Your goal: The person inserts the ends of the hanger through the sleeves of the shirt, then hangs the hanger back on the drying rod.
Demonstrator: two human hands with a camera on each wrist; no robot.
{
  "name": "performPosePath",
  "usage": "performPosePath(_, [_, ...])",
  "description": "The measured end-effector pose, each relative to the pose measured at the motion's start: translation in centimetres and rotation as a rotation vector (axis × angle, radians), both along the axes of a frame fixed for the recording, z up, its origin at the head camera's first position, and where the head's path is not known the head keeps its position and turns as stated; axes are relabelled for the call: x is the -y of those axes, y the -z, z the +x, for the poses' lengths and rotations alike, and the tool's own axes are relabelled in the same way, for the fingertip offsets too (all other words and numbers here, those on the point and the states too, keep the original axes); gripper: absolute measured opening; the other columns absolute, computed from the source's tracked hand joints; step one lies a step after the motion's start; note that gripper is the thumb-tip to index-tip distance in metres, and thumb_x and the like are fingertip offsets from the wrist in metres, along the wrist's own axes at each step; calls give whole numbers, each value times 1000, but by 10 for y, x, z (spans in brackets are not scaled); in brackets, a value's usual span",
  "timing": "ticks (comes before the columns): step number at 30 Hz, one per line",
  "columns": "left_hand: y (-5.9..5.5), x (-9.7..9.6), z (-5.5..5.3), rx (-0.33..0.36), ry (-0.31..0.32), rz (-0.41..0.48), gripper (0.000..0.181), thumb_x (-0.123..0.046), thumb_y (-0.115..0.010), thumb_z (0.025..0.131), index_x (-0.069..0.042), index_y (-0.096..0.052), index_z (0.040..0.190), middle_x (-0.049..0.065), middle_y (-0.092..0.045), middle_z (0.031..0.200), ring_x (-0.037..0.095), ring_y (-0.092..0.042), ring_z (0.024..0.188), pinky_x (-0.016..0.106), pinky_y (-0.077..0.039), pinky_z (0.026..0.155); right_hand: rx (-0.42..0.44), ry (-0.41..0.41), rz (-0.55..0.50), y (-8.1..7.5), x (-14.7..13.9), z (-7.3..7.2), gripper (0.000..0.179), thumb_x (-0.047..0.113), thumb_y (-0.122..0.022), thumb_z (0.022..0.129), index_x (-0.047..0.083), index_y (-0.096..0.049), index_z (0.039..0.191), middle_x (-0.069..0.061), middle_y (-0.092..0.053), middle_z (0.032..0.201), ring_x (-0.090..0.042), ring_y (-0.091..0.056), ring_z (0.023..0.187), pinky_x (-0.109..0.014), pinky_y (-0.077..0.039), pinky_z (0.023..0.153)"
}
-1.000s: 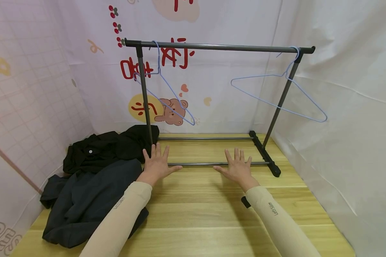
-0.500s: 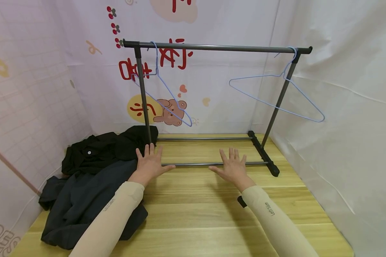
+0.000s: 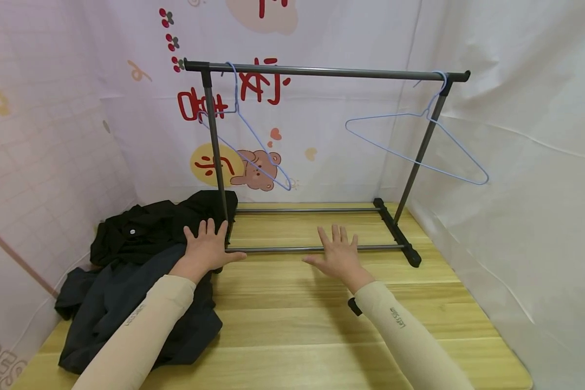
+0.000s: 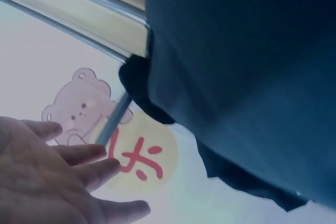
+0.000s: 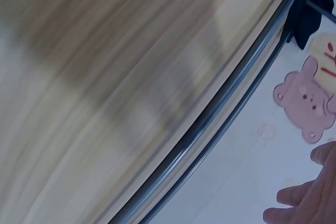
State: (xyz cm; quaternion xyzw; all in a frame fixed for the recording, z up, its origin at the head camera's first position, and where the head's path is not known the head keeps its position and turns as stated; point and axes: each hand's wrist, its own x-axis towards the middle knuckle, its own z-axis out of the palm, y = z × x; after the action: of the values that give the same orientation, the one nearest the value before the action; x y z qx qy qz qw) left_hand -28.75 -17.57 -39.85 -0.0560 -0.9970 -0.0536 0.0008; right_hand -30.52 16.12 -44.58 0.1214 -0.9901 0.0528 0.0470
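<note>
My left hand (image 3: 206, 250) has its fingers spread and overlaps the edge of the dark clothes pile in the head view, holding nothing. In the left wrist view that hand (image 4: 58, 177) shows its palm side beside a large dark blue-grey garment (image 4: 247, 77). The pile has a black garment (image 3: 146, 227) with a white button behind and a dark grey garment (image 3: 112, 314) in front. My right hand (image 3: 340, 257), also spread and holding nothing, is over the table near the rack's front lower bar (image 3: 273, 249). Only fingertips and part of the right hand (image 5: 310, 198) show in its wrist view.
A dark metal clothes rack (image 3: 331, 71) stands on the wooden table (image 3: 283, 325). From its top bar hang two blue wire hangers, a left hanger (image 3: 253, 130) and a right hanger (image 3: 395, 143). White printed cloth (image 3: 341, 135) encloses the back and sides.
Both hands have moved left, the left hand from beside the rack's left post to over the clothes. The head view has shifted slightly. Rack, hangers and clothes stay in place.
</note>
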Motion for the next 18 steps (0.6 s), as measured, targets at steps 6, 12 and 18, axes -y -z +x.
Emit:
performPosePath(6, [-11, 23, 3, 36, -5, 6, 114, -74, -62, 80, 0, -22, 156, 39, -16, 154, 56, -10, 142, 79, -2, 102, 21, -36, 19, 1, 25, 7, 103, 86, -42, 82, 22, -20, 160, -23, -15, 161, -44, -12, 147, -71, -11, 109])
performPosePath(12, [-24, 51, 4, 137, -30, 34, 120, -76, -61, 78, 6, -19, 154, 44, -11, 151, 62, -6, 138, 83, -4, 97, 15, -119, 39, 5, 58, 22, 103, 87, -40, 81, 24, -20, 160, -21, -15, 162, -41, -14, 148, -68, -17, 110])
performPosePath(18, [-40, 91, 8, 327, -72, 74, 125, -76, -62, 79, 15, -15, 150, 50, -7, 146, 69, -7, 132, 84, -14, 95, 29, -262, 15, 4, 99, 44, 102, 87, -40, 81, 25, -22, 160, -18, -19, 162, -37, -19, 148, -64, -24, 110])
